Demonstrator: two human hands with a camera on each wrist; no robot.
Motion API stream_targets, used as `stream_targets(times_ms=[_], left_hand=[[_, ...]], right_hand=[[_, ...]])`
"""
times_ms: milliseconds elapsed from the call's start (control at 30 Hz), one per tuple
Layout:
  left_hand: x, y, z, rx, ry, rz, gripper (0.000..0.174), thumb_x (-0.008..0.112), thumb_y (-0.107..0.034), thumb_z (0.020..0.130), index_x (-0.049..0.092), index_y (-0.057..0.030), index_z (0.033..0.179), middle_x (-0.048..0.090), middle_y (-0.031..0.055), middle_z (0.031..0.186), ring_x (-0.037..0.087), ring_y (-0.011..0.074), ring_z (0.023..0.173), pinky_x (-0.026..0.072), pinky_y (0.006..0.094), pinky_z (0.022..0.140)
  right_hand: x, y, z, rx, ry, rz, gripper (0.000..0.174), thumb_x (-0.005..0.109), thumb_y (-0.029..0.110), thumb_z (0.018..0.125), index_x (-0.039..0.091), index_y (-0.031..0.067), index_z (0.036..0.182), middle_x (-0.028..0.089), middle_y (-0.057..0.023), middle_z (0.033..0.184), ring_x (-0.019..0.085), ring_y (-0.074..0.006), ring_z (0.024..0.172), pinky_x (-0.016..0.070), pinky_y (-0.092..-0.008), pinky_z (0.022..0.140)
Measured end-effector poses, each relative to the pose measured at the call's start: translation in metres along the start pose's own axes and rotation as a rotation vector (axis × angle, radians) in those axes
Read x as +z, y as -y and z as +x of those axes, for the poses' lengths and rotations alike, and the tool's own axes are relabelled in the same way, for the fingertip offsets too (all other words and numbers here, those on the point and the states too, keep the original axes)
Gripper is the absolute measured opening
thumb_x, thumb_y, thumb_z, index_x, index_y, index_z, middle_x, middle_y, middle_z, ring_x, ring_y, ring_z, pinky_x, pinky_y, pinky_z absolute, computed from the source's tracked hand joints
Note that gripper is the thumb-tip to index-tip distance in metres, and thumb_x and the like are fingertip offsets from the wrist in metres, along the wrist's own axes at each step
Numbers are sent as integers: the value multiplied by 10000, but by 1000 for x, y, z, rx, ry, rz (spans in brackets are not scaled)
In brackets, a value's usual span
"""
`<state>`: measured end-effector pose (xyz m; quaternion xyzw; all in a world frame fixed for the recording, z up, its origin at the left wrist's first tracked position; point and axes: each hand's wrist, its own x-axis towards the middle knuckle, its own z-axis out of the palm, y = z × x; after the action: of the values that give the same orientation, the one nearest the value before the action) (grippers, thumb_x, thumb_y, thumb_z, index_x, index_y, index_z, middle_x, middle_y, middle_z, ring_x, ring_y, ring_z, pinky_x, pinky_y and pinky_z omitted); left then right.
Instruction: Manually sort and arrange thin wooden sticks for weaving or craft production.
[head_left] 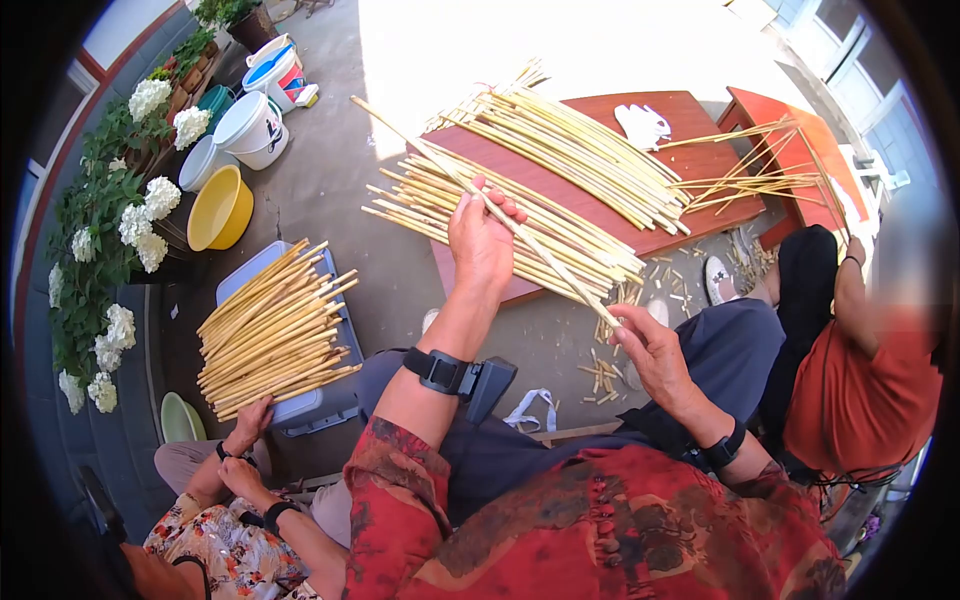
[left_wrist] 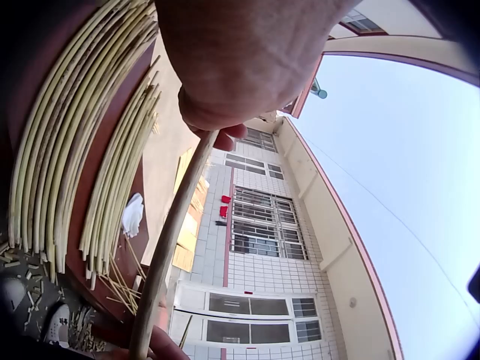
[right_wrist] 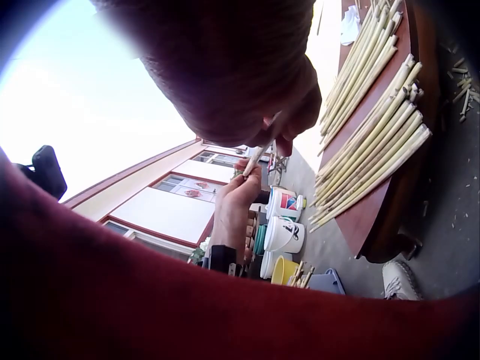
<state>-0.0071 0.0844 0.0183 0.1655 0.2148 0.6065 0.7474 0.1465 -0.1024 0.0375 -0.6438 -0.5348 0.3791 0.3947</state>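
Note:
Across the middle of the head view slants a long, thin, pale yellow stick (head_left: 545, 257). My left hand (head_left: 480, 240) grips it part way along, palm up, with thumb and fingers about it. Near its lower end, the thumb and fingers of my right hand (head_left: 655, 358) pinch it. In the left wrist view the same stick (left_wrist: 174, 229) runs down from the left hand toward the right one. Beyond it, two bundles of similar sticks (head_left: 575, 150) lie on a reddish-brown table (head_left: 725, 165).
More sticks (head_left: 270, 330) fill a blue-grey bin (head_left: 338, 270) at left. White gloves (head_left: 642, 127) lie on the table, thin strips (head_left: 745, 185) at its right. Short cut pieces (head_left: 600, 375) litter the ground. People sit on both sides. Buckets (head_left: 250, 130) and a yellow basin (head_left: 222, 210) stand back left.

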Motion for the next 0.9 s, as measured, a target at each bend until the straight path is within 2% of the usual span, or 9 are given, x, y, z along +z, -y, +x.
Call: stream_targets(times_ms=[33,100,167,267,433,467,600,767,900], left_hand=[[1,0,-1,6,14,-3,339,300,-106,892,285,27,1204,455,74,768,452,165,644,428,344,588],[-1,1,-1,3,22,0,338,298,-114,897,288,29,1202,452,72,770,449,165,646,425,344,595],[-4,1,0,-6,4,-4,328,295,-119,899,303,30,1191,450,70,770,446,168,649,423,346,597],[-4,0,2,-13,8,-6,308,292,-121,898,325,31,1164,448,74,773,437,168,646,420,348,597],[-13,-30,23,69,-95,-29,286,278,-107,886,359,26,1125,424,55,743,406,145,616,392,303,557],[-16,-38,29,103,-147,-46,277,278,-106,884,365,21,1114,415,45,729,396,134,598,382,290,545],[-22,-57,40,146,-213,-56,251,278,-110,883,381,5,1081,397,23,696,373,112,553,356,267,510],[-18,-24,31,74,-185,9,235,278,-116,885,388,-4,1059,389,24,690,360,113,544,334,277,490],[-8,6,8,19,-159,33,287,291,-114,879,354,8,1131,395,41,711,372,129,567,355,300,513]], right_hand=[[0,3,0,-2,-8,-2,254,501,20,823,508,46,1076,520,-17,698,491,-70,639,402,-201,583],[-1,9,-1,174,96,175,254,508,24,825,509,50,1078,491,12,688,449,-47,604,377,-183,546],[-2,4,-2,149,109,190,267,510,22,826,504,54,1092,471,28,689,418,-35,583,361,-175,523],[-9,3,-7,113,86,109,283,516,13,818,502,52,1098,467,22,700,429,-43,609,382,-188,549],[-33,-13,-41,-103,13,-121,276,542,11,792,532,48,1064,526,-49,769,502,-121,670,406,-225,625],[-41,-13,-52,-71,23,-140,290,562,-1,768,546,55,1053,536,-79,787,521,-151,670,410,-233,623],[-73,-14,-96,-15,-18,-329,319,600,-21,721,566,77,1023,510,-73,741,519,-174,653,414,-249,597],[-67,-10,-103,-51,-130,-439,329,604,-20,706,570,111,1006,476,-67,705,505,-207,629,409,-279,567],[-55,-6,-78,-155,-164,-519,362,585,-4,715,531,134,1046,469,-76,717,515,-241,644,421,-315,564]])
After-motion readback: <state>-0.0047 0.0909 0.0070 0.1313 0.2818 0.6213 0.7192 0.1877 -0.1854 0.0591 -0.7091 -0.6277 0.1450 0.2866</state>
